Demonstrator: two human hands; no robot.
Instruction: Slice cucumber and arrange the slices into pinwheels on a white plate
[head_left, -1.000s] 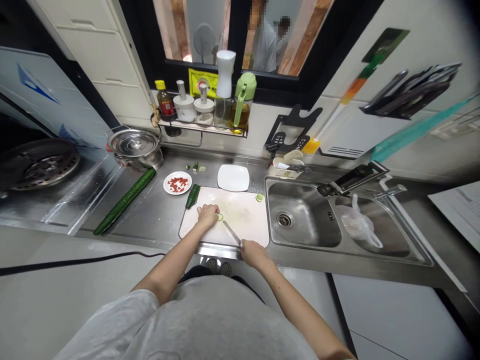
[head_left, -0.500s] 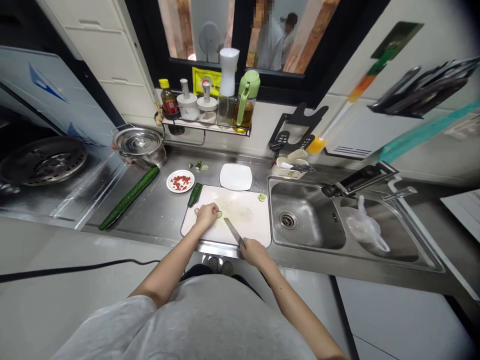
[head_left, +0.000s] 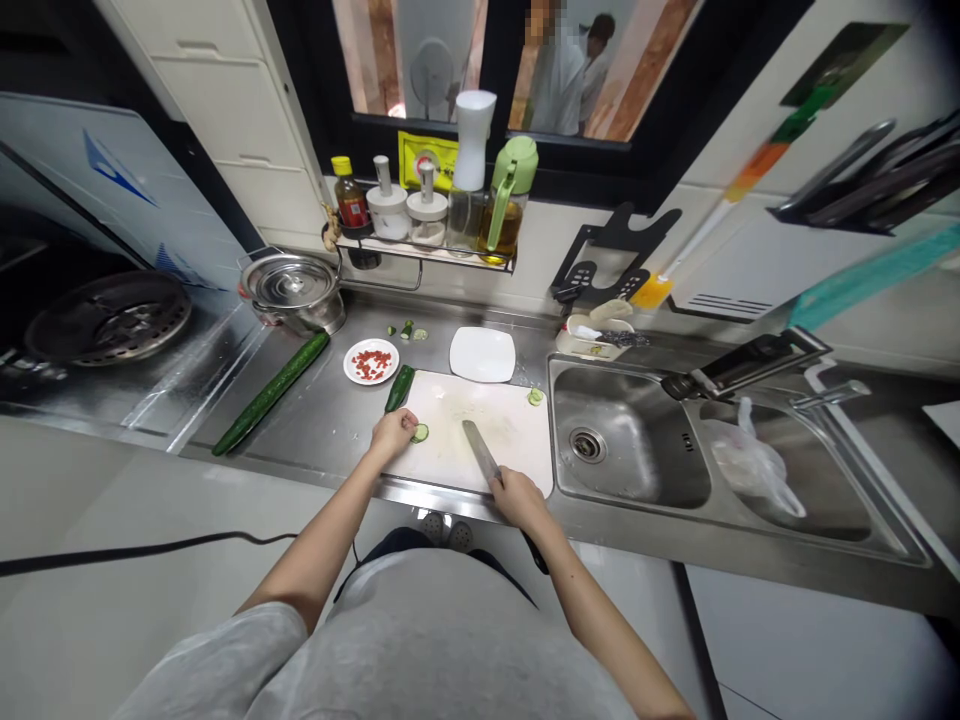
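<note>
In fingers of right hand (head_left: 520, 498): one knife (head_left: 481, 451), clasped, over cutting board (head_left: 442, 466). In fingers of left hand (head_left: 393, 436): one cucumber slice (head_left: 421, 433), pinched, near cucumber piece (head_left: 400, 387).

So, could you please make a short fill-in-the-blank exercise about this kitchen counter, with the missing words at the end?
1. At the left hand is a round slice of ____.
2. The right hand holds a metal-bladed ____.
3. The small pieces on the round plate are ____ in colour.
4. In the double sink, the plastic bag lies in the basin ____ from the cutting board.

Missing words: cucumber; knife; red; farther.
</note>
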